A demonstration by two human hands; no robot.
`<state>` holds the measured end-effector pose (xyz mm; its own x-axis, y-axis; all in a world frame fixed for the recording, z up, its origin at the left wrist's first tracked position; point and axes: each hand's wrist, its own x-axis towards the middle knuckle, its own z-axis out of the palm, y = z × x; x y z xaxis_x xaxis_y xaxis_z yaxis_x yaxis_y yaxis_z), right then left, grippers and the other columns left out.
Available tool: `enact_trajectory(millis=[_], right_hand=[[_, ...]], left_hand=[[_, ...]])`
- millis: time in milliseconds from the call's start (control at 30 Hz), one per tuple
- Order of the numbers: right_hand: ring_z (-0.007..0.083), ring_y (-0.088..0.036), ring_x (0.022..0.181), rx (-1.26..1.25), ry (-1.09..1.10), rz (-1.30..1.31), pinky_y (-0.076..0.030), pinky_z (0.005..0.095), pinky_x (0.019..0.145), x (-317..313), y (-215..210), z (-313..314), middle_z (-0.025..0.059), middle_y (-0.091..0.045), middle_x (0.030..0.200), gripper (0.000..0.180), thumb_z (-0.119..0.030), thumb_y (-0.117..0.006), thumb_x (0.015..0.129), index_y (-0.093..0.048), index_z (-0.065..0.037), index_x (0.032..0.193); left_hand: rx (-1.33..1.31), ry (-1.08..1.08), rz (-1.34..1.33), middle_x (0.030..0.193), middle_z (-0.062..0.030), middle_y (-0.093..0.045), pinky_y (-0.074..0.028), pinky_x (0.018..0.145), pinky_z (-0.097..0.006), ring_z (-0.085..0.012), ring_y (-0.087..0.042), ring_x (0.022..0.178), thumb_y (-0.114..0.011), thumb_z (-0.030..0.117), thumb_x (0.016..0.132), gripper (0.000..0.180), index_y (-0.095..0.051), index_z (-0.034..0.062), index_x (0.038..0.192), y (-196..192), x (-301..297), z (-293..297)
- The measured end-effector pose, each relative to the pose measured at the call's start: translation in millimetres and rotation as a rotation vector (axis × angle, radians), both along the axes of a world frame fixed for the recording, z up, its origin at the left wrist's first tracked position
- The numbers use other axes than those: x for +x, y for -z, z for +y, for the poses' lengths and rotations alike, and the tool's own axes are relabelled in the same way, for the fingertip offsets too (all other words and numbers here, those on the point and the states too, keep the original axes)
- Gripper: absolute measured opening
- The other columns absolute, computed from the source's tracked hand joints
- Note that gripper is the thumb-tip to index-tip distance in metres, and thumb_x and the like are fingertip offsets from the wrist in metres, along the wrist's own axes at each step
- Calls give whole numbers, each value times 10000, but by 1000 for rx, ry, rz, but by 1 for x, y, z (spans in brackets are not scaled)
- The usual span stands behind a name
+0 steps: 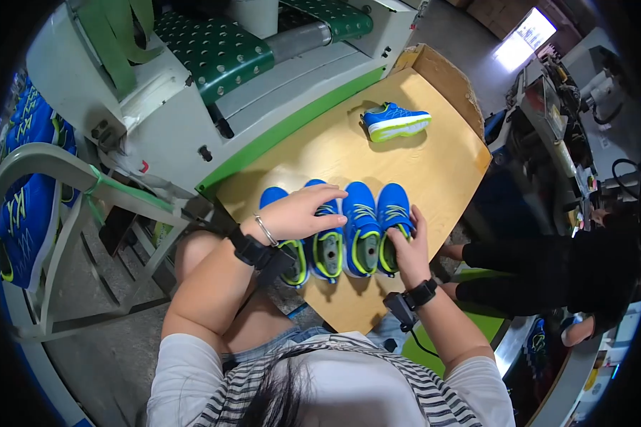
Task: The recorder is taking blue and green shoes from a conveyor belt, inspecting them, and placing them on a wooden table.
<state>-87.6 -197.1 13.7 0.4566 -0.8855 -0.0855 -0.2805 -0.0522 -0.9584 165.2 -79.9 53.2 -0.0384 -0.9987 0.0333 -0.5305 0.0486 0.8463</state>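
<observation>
Several blue sneakers with yellow-green laces and linings stand side by side on the wooden tabletop, toes pointing away from me. My left hand (299, 212) reaches over the two leftmost, fingers stretched out and thumb apart. It partly covers the second sneaker (328, 255) and hides the middle of the leftmost sneaker (273, 196). Next to these is a third sneaker (362, 220), which neither hand grips. At the right end my right hand (412, 250) holds the last sneaker (392, 201), thumb at its collar and fingers along the outer side. Another sneaker (397, 122) lies on its side farther off.
Beyond the wooden tabletop (292, 174) stands a machine with a perforated green belt (221, 53). A cardboard piece (450, 82) edges the far right. On the left are a grey metal frame (39, 160) and more blue shoes (27, 220). Another person (548, 274) stands to the right.
</observation>
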Motion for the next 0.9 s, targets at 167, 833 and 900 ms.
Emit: enact_trajectory(millis=[167,833,900], right_hand=[[299,-515,1165,-264,-203,126,-392,377,1022,10,-6,-23,219,-514,1258,612,-249,-645,891,-394,33,1372],[416,-475,1173,-1097,-252,349,-396,439,1025,13,1,-145,224,-494,1260,642,90,-671,663,-448,-4,1257],[394,-484,1176,-1017,-198,323,-412,430,1008,-50,13,-114,212,-479,1253,664,-2,-773,675,-423,-20,1240]], left_hand=[[35,91,214,1420,-187,-458,-332,1100,-354,-292,-422,1331,-582,338,961,533,-462,35,1383,-18,0,1],[164,241,-68,1560,-119,-279,-121,1149,-551,-373,-193,1451,-559,506,918,717,-333,126,1482,23,-10,-3],[169,229,-79,1560,-117,-284,-130,1145,-553,-372,-204,1448,-561,499,920,694,-353,135,1474,18,-10,-2]])
